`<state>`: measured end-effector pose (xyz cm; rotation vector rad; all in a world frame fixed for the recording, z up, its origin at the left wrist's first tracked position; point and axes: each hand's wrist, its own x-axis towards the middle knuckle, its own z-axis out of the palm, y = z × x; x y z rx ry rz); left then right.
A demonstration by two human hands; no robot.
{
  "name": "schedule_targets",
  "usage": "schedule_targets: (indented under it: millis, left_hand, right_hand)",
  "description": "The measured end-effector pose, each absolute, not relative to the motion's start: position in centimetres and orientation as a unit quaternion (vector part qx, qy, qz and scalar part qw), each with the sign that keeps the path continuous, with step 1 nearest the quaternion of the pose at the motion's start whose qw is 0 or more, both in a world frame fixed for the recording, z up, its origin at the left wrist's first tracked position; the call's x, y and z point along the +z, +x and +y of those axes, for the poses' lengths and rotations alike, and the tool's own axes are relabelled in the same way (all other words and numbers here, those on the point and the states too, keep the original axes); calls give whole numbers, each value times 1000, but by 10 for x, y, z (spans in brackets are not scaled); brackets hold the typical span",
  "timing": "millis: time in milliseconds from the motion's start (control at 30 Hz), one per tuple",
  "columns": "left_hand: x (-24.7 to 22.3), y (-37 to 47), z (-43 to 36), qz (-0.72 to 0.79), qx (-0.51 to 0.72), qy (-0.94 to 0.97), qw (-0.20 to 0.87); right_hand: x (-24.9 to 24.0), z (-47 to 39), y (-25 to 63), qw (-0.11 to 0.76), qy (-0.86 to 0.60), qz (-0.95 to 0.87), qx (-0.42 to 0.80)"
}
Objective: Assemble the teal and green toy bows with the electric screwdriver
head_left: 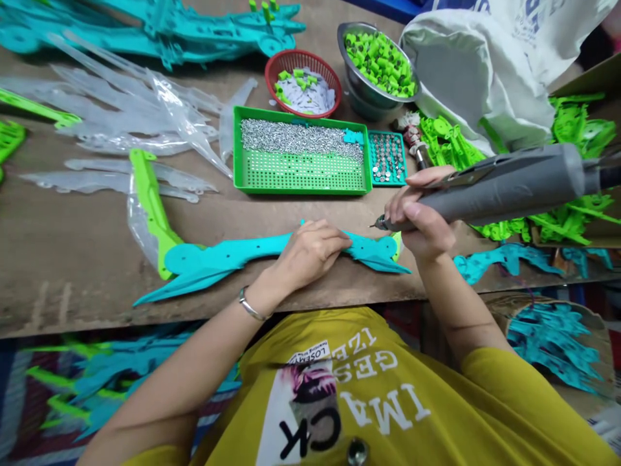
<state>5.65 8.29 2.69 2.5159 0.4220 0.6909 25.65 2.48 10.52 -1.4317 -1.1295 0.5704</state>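
Observation:
A long turquoise plastic bow-shaped part (233, 252) lies along the table's front edge, joined at its left end to a bright green arm (151, 207) with a clear piece behind it. My left hand (313, 252) rests on the middle of the turquoise part, its fingers together and wrapped over it. In my right hand (422, 217) is a grey electric screwdriver (504, 188), held nearly level. Its thin tip points left, just above and behind the right end of the turquoise part; whether it touches anything cannot be made out.
Behind the part stand a green tray (301, 189) of screws, a small teal tray (388, 181) of metal pieces, a red basket (274, 65) and a metal bowl (371, 100). Clear blades (179, 110) lie left, green parts (582, 129) right. Turquoise assemblies (194, 32) lie at the back left.

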Motion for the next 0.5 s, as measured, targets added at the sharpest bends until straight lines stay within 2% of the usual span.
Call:
schedule_targets:
  millis: [333, 400, 500]
  left_hand:
    - [32, 54, 71, 144, 224, 959, 102]
    - [31, 56, 70, 142, 230, 956, 109]
    - [29, 57, 74, 136, 241, 944, 179]
  right_hand:
    - [99, 8, 244, 597, -536, -494, 333]
    - [96, 9, 243, 592, -557, -481, 330]
    - [93, 12, 243, 583, -582, -461, 331]
